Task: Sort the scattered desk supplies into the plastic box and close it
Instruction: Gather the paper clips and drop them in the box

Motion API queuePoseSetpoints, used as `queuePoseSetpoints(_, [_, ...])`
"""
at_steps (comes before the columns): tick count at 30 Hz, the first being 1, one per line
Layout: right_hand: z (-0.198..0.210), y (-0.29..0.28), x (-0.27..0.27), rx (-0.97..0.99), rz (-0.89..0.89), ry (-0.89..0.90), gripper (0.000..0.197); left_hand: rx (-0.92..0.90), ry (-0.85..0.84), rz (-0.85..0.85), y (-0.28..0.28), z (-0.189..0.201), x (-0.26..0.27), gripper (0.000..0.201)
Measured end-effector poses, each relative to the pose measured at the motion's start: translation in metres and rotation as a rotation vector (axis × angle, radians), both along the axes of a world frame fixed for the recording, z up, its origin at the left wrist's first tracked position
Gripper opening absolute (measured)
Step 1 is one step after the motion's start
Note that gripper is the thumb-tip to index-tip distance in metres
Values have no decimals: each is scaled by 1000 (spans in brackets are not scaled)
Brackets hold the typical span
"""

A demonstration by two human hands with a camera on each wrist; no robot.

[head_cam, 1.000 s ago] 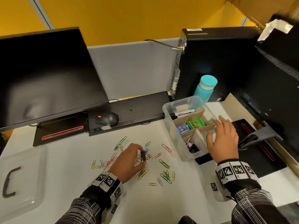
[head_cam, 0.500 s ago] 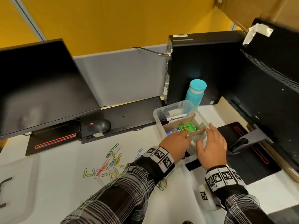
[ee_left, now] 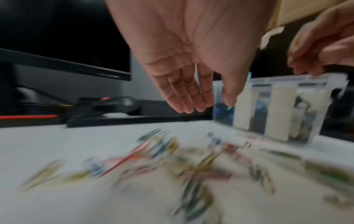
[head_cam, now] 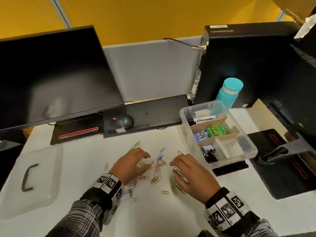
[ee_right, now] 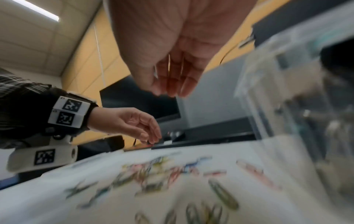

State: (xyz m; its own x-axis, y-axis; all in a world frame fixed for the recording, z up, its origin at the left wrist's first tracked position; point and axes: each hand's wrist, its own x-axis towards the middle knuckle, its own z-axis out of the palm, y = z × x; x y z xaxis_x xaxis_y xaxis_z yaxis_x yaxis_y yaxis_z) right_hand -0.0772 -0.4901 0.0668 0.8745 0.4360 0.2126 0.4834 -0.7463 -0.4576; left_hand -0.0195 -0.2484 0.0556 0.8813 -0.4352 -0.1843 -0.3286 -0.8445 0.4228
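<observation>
Both hands have left the plastic box since half a second ago, when the left hand reached into it and the right hand rested on its near rim; now they hang over the scattered paper clips on the white desk, one on each side of the heap. From the left wrist view the left hand's fingers point down, loosely straight and close together, with nothing between them and clear of the desk. From the right wrist view the right hand's fingers likewise hang relaxed and hold nothing. The clips, in green, blue, red and yellow, lie spread between and under the two hands, just left of the box; both wrist views blur them. The box stands open to the right of the clips, split by cardboard dividers: a marker lies in the far section, a blue item and a green item in the middle one, and some dark small things in the near left one, too small to name. Its clear lid, with a dark handle, lies flat at the desk's left edge, well apart from the box. Behind the clips sit a black mouse and a monitor; a teal bottle stands just behind the box.
</observation>
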Motion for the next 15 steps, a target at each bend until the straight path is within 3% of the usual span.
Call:
queuePoseSetpoints(2, [-25, 11, 0, -61, -7, 196, 34, 65, 76, 58, 40, -15, -15, 42])
queuePoseSetpoints(5, [-52, 10, 2, -89, -160, 480, 50, 149, 198, 116, 89, -30, -37, 56])
queuePoseSetpoints(10, [-70, -7, -1, -124, -415, 718, 89, 129, 297, 202, 142, -36, -70, 65])
queuePoseSetpoints(12, [-72, -3, -4, -145, -436, 755, 92, 114, 344, 275, 152, -39, -79, 61])
queuePoseSetpoints(15, [-72, 18, -4, -91, -426, 780, 80, 63, 422, 381, 154, -45, -84, 44])
